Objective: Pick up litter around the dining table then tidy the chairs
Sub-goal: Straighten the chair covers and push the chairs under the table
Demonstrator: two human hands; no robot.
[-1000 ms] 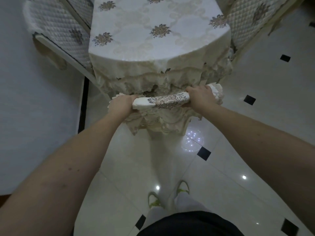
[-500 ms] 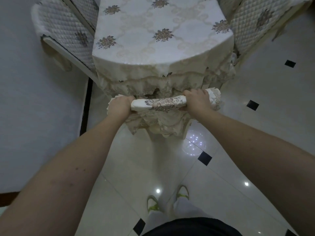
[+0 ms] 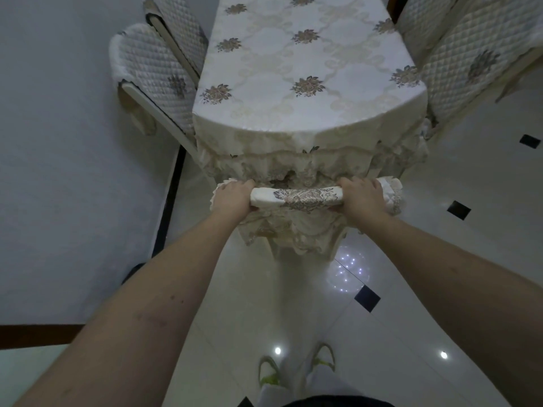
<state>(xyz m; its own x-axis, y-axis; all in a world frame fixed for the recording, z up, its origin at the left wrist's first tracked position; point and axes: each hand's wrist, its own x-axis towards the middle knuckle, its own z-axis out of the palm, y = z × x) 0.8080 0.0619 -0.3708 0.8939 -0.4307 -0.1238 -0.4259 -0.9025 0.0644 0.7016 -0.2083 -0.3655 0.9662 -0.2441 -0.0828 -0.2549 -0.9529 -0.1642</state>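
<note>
Floor (image 3: pixel 440 218): pale glossy tile with small black insets, wet-looking with lamp glare. I see no litter on any stretch in view, so I judge the pick-up part finished, or its remains out of frame.

Dining table (image 3: pixel 308 69): fills the twelve o'clock half of the view, draped in a floral cloth whose lace skirt hangs at its near end.

Side chairs: one quilted chair (image 3: pixel 158 80) at ten o'clock and another (image 3: pixel 464 69) at two o'clock, both drawn in against the table's long sides.

End chair (image 3: pixel 296 198): at centre, directly before me, its fabric-covered top rail level and just short of the tablecloth skirt. The seat is hidden beneath lace.

Left hand (image 3: pixel 232 198): at nine o'clock on the rail, fingers curled over and gripping its end.

Right hand (image 3: pixel 361 198): at three o'clock on the rail, fingers wrapped round it likewise.

Assessment: the step in hand is seating this chair under the table end. Recommended practice: push evenly through both grips so the chair runs square; keep it low and slow on the slick tile; watch that the lace skirt does not bunch between rail and table; stop once the rail meets the cloth.
</note>
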